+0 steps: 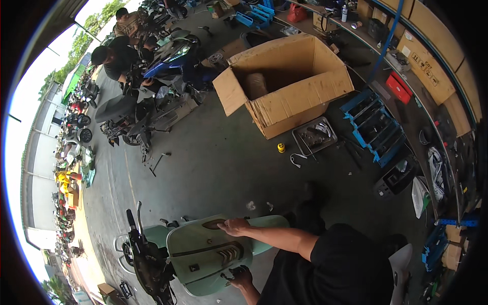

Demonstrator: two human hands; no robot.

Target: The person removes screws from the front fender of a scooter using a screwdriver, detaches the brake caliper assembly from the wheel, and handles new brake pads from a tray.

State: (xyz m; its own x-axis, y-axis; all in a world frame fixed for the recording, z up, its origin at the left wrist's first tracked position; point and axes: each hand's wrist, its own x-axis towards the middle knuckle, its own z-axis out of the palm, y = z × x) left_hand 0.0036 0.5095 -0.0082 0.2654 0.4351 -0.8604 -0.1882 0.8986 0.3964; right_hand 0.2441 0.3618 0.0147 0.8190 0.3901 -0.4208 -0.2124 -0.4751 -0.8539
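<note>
A pale green scooter (pixel 193 254) with a black handlebar (pixel 133 231) lies below me, partly under my arms. My right hand (pixel 231 226) rests on the upper part of its front panel, fingertips at a dark oval recess (pixel 212 223). My left hand (pixel 240 278) is at the panel's near side, fingers curled on its edge beside a dark fitting. My black-sleeved arm and body cover the right end of the scooter.
An open cardboard box (pixel 284 109), metal tray (pixel 313 134), yellow container (pixel 281 147) and blue toolboxes (pixel 371 127) lie ahead. Shelves (pixel 424 104) line the right. Two co-workers (pixel 112 63) bend over dismantled motorbikes (pixel 122 109); parked scooters (pixel 76 132) line the left.
</note>
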